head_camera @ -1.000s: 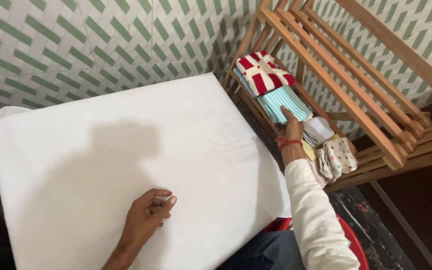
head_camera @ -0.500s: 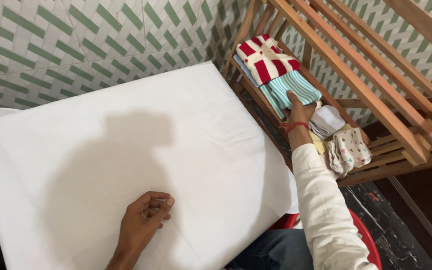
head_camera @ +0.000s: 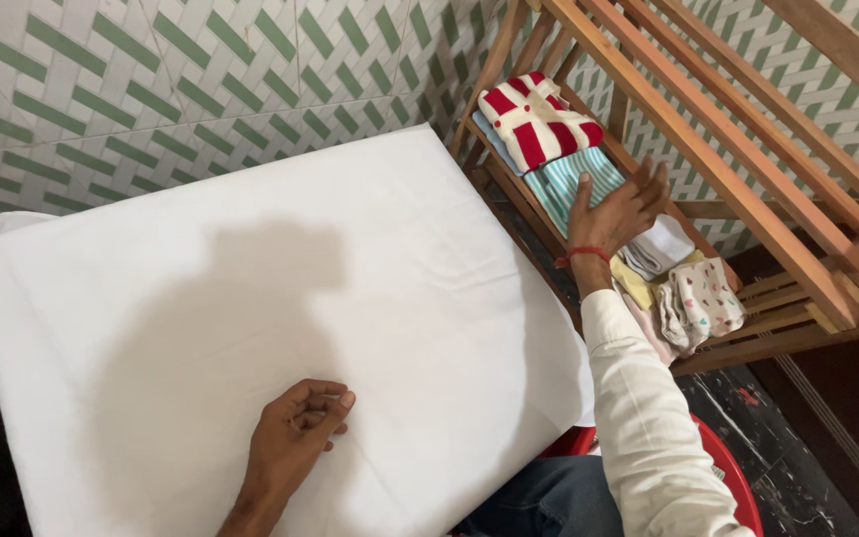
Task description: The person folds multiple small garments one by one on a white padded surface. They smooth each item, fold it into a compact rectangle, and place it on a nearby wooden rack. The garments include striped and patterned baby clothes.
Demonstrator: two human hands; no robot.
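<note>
Now the right hand [head_camera: 616,211] lies flat, fingers spread, on the striped cloth [head_camera: 571,182] at two o'clock. Left hand [head_camera: 293,443] rests on the desk [head_camera: 251,278], fingers loosely curled, holding nothing.

Wooden shelf [head_camera: 748,214] carries perhaps 5 folded cloths [head_camera: 537,121].

A red-and-white striped cloth [head_camera: 534,124] lies upper centre; a tiled wall [head_camera: 151,99] fills upper left; red stool [head_camera: 723,467] lower right.

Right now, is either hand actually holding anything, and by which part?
Nothing is held. The right hand is open, fingers spread over the striped folded cloth on the wooden rack. The left hand rests loosely curled on the white sheet.
</note>
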